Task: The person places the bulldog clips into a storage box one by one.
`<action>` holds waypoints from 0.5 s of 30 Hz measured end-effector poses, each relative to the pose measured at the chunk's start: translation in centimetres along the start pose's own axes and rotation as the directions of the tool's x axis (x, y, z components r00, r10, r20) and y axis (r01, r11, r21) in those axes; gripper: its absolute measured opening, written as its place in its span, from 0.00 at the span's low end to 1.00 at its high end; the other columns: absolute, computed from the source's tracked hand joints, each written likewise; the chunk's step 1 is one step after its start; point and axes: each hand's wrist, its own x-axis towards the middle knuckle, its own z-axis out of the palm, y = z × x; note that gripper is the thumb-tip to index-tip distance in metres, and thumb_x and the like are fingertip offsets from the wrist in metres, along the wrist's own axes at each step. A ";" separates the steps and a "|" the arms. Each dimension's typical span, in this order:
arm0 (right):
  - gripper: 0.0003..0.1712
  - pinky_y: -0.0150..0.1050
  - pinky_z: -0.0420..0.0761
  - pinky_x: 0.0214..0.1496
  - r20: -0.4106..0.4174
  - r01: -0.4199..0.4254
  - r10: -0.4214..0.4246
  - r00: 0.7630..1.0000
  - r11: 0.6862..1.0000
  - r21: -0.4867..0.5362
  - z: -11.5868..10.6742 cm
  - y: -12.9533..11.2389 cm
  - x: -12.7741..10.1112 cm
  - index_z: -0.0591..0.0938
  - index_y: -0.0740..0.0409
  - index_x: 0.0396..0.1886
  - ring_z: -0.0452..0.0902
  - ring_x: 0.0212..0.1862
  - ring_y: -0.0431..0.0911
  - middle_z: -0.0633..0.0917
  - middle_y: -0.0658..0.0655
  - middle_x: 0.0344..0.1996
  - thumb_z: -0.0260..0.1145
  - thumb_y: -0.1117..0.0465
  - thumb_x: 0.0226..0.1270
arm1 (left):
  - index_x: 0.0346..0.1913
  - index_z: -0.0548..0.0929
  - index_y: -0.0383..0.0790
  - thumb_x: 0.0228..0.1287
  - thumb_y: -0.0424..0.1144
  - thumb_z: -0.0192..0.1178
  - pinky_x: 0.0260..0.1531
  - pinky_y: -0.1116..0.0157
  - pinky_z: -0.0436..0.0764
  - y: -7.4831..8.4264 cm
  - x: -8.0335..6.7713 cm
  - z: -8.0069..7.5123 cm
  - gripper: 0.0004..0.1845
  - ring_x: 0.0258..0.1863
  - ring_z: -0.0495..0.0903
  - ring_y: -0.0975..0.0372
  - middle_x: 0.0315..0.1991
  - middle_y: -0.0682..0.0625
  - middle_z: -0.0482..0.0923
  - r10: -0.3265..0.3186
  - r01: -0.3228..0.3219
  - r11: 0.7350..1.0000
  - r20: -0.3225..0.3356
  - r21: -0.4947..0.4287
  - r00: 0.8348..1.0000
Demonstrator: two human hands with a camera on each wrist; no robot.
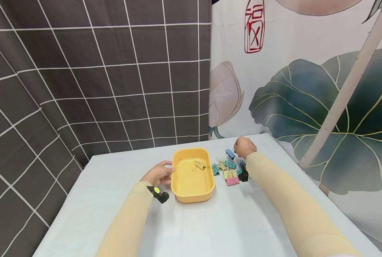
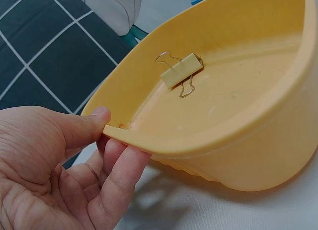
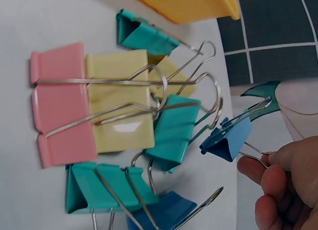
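A yellow plastic tray (image 1: 192,194) sits mid-table with one yellow binder clip (image 1: 199,165) inside it. My left hand (image 1: 159,174) pinches the tray's left rim (image 2: 119,133), thumb on top and fingers beneath; the clip (image 2: 182,71) lies on the tray floor. To the tray's right is a pile of binder clips (image 1: 228,171) in pink, yellow, teal and blue. My right hand (image 1: 244,146) pinches the wire handle of a blue clip (image 3: 227,140), held a little above the pile, over the teal clip (image 3: 171,133), pink clip (image 3: 62,106) and yellow clip (image 3: 119,98).
The white table (image 1: 236,225) ends at a dark tiled curtain (image 1: 81,78) on the left and a lotus-print cloth (image 1: 306,71) behind and right. Small black wrist cameras (image 1: 158,193) sit on both forearms.
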 end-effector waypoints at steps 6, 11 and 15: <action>0.16 0.40 0.79 0.32 0.026 -0.057 0.054 0.998 0.993 0.101 0.0 -0.3 0.2 0.85 0.65 0.48 0.80 0.32 0.48 0.88 0.58 0.35 0.54 0.61 0.78 | 0.72 0.67 0.40 0.74 0.33 0.58 0.24 0.71 0.83 -0.1 -0.1 0.0 0.26 0.23 0.75 0.64 0.34 0.44 0.77 0.011 -0.011 1.000 -0.001 -0.003 1.000; 0.16 0.39 0.80 0.32 0.027 -0.073 0.070 0.997 0.985 0.157 -0.2 -0.9 0.1 0.86 0.65 0.45 0.79 0.30 0.49 0.88 0.60 0.35 0.54 0.61 0.78 | 0.72 0.68 0.42 0.73 0.33 0.59 0.26 0.70 0.84 -0.1 0.1 0.0 0.27 0.24 0.76 0.63 0.36 0.43 0.78 0.001 -0.001 1.000 -0.017 0.005 1.000; 0.16 0.40 0.79 0.33 0.039 -0.079 0.074 0.997 0.983 0.166 -0.4 -1.3 -0.1 0.86 0.64 0.45 0.78 0.31 0.49 0.88 0.62 0.40 0.54 0.61 0.78 | 0.72 0.68 0.42 0.74 0.34 0.59 0.27 0.70 0.84 -0.1 0.1 0.1 0.27 0.24 0.76 0.64 0.37 0.43 0.78 0.002 -0.002 1.000 -0.020 0.001 1.000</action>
